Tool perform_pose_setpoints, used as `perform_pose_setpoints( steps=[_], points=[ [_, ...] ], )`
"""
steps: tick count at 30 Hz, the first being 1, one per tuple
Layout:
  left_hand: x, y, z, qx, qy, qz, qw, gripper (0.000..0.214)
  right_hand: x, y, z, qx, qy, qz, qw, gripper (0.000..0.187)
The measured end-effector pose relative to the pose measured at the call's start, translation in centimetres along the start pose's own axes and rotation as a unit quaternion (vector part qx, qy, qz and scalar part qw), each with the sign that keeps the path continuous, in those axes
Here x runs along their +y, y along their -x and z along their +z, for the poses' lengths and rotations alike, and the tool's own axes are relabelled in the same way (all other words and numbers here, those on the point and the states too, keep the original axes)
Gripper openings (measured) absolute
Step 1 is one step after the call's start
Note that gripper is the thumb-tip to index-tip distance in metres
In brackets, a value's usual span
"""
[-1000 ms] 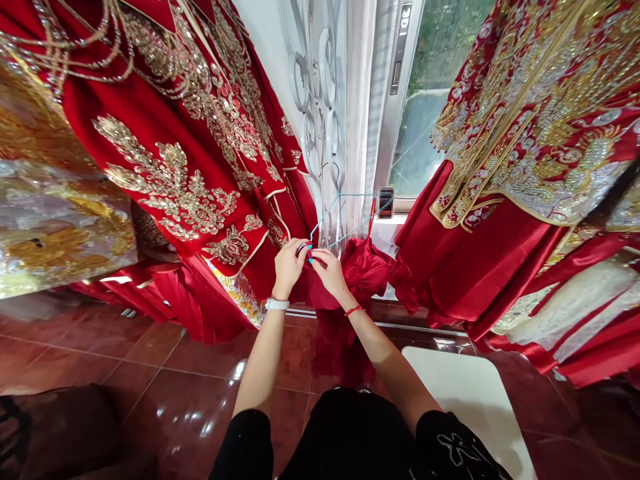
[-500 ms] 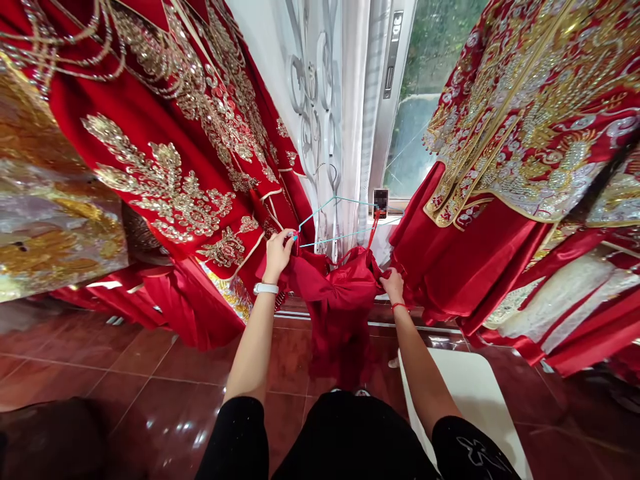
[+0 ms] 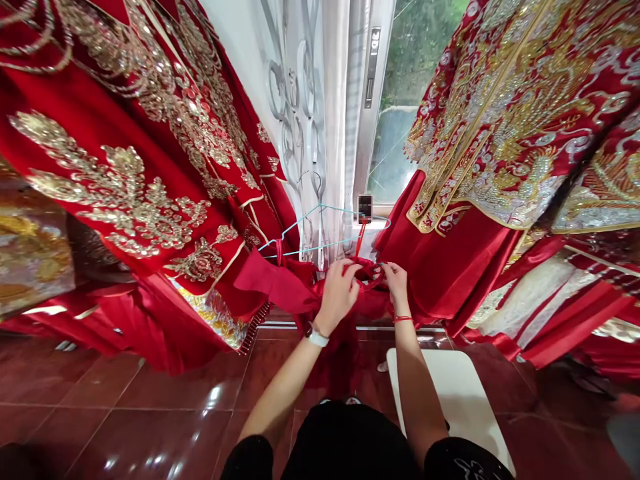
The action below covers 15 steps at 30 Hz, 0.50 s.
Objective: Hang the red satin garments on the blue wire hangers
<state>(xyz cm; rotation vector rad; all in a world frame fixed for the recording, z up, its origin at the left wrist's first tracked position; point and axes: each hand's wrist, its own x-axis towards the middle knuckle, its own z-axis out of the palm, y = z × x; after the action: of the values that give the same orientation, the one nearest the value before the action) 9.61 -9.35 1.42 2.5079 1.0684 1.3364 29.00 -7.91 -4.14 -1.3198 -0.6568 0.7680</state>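
Observation:
A plain red satin garment [image 3: 280,283] hangs from a thin light-blue wire hanger [image 3: 300,230] in front of the white curtain. My left hand [image 3: 340,293], with a white band at the wrist, is closed on the red fabric near the hanger's right end. Close beside it, my right hand [image 3: 395,280], wearing a red string bracelet, pinches the same fabric. A red strap runs from the cloth up to the hanger's right tip.
Red robes with gold embroidery hang at the left [image 3: 125,167] and at the right [image 3: 500,120]. A window [image 3: 400,100] and a white curtain [image 3: 335,100] stand behind. A white mat [image 3: 450,393] lies on the glossy red tile floor [image 3: 125,413].
My left hand let go of the hanger's left end and crossed to the right end, joining my right hand on the fabric. The camera view shifted right.

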Motion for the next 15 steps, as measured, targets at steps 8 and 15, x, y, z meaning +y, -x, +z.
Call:
perform_pose_setpoints(
  steps=[8, 15],
  points=[
    [2.5, -2.3, 5.4, -0.199, 0.089, -0.095, 0.971, 0.051, -4.1, 0.9, 0.7, 0.007, -0.153, -0.018, 0.988, 0.029],
    [2.0, -5.7, 4.0, -0.263, 0.074, -0.097, 0.957, 0.022, -3.5, -0.4, 1.2, 0.025, -0.224, -0.082, 0.971, 0.038]
  ],
)
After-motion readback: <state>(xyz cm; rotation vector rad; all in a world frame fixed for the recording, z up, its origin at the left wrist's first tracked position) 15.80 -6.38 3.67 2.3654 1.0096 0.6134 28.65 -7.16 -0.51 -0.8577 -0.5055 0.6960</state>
